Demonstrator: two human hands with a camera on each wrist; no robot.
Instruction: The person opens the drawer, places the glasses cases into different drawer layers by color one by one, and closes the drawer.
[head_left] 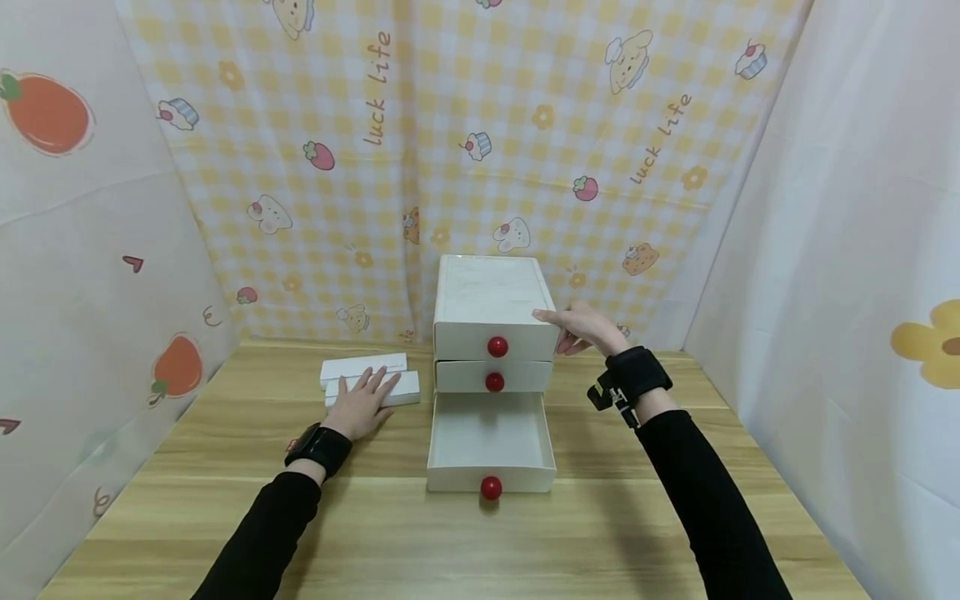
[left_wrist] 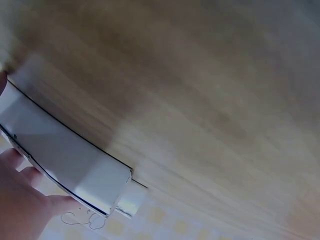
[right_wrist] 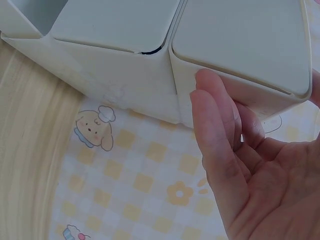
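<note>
Two long white boxes (head_left: 408, 388) lie side by side on the table, left of the drawer unit. My left hand (head_left: 360, 408) rests across the nearer box, fingers spread over its top and thumb by its near side. The left wrist view shows this white box (left_wrist: 70, 150) along the fingers. At the right, my right hand (head_left: 588, 325) touches the upper right corner of the white drawer unit (head_left: 491, 287). Its thumb lies on the top edge; in the right wrist view its fingers (right_wrist: 212, 115) are against the side wall. The bottom drawer (head_left: 487, 429) is pulled out and bare inside.
The upper drawer (head_left: 457, 343) and middle drawer (head_left: 457, 379) are pushed in, each with a red round knob. Another red knob (head_left: 491, 488) is on the bottom drawer. A wooden table (head_left: 420, 550) lies below, with a checked curtain (head_left: 480, 192) behind and white curtains at both sides.
</note>
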